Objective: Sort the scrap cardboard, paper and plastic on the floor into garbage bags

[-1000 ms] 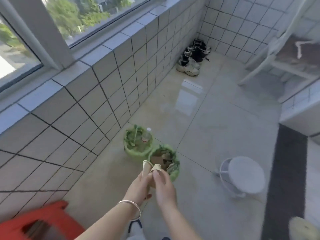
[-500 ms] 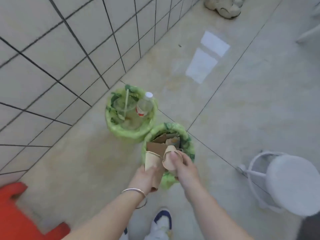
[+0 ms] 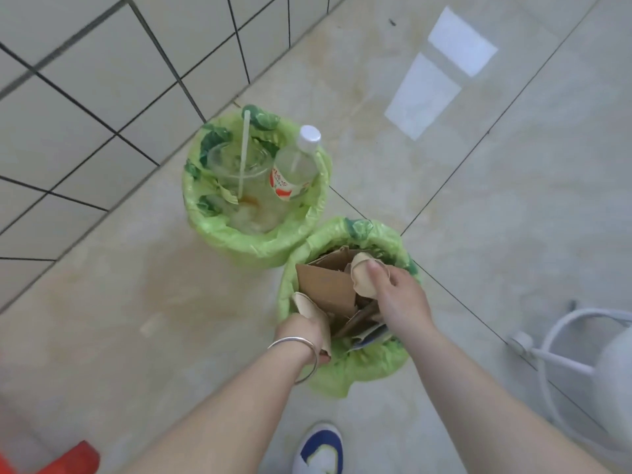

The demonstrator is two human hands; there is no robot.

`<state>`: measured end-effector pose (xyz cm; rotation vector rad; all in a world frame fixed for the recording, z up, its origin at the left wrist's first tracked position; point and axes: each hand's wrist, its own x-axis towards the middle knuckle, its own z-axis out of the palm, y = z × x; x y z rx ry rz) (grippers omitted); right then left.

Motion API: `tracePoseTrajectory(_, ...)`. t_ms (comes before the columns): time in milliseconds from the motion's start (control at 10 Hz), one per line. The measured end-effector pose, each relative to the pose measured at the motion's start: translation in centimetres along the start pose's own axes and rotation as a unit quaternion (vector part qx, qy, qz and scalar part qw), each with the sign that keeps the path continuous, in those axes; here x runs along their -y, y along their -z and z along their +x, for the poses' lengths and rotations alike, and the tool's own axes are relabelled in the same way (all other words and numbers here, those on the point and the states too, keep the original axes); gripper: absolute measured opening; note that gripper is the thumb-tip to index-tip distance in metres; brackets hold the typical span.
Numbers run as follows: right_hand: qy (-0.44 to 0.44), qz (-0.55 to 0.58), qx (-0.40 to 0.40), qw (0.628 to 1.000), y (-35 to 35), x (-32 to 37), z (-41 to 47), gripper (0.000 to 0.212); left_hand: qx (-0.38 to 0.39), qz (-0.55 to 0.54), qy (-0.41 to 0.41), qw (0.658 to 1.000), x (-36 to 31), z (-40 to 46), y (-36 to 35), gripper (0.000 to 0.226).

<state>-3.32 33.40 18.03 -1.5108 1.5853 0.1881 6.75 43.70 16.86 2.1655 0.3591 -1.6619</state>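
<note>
Two bins lined with green garbage bags stand on the floor by the tiled wall. The far bag [image 3: 219,230] holds a clear plastic bottle [image 3: 295,165], a clear cup and a straw. The near bag [image 3: 342,371] holds brown cardboard [image 3: 325,289]. My left hand [image 3: 304,331] grips a flattened tan paper cup [image 3: 309,307] at the near bag's left rim. My right hand [image 3: 398,295] pinches a second crumpled tan paper cup [image 3: 362,278] over the cardboard inside that bag.
A white stool [image 3: 588,364] stands at the right. A red plastic stool's corner [image 3: 68,460] shows at the bottom left. My blue and white shoe [image 3: 319,449] is just below the near bag. The tiled wall [image 3: 85,80] runs along the left.
The view has tilted down and come closer to the bags. Both hands have moved forward and apart, so the two paper cups now sit over the near bag's opening.
</note>
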Motion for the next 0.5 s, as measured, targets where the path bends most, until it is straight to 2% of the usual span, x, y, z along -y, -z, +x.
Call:
tracePoseTrajectory(100, -0.045, -0.059, 0.003, 0.997, -0.3, 0.5, 1.7, 0.053, 0.013, 0.06, 0.012, 0.998, 0.2, 2.2, -1.6, 0.037)
tracePoseTrajectory(200, -0.08, -0.089, -0.022, 0.993, -0.2, 0.9, 2.8, 0.063, 0.044, 0.068, -0.008, 0.997, 0.4, 3.9, -3.0, 0.039)
tracePoseTrajectory(300, -0.06, -0.089, -0.052, 0.993, 0.4, 1.1, 2.1, 0.053, 0.032, 0.056, -0.016, 0.998, 0.3, 3.4, -3.1, 0.022)
tracePoseTrajectory(400, -0.019, -0.056, -0.087, 0.995, 1.4, 1.5, -0.6, 0.045, -0.02, 0.124, -0.048, 0.991, 0.3, -0.2, -1.3, 0.037)
tracePoseTrajectory(500, -0.006, -0.017, -0.094, 0.995, 2.4, 1.6, -3.5, 0.041, -0.068, 0.158, -0.088, 0.981, -0.3, -4.5, 0.7, 0.032)
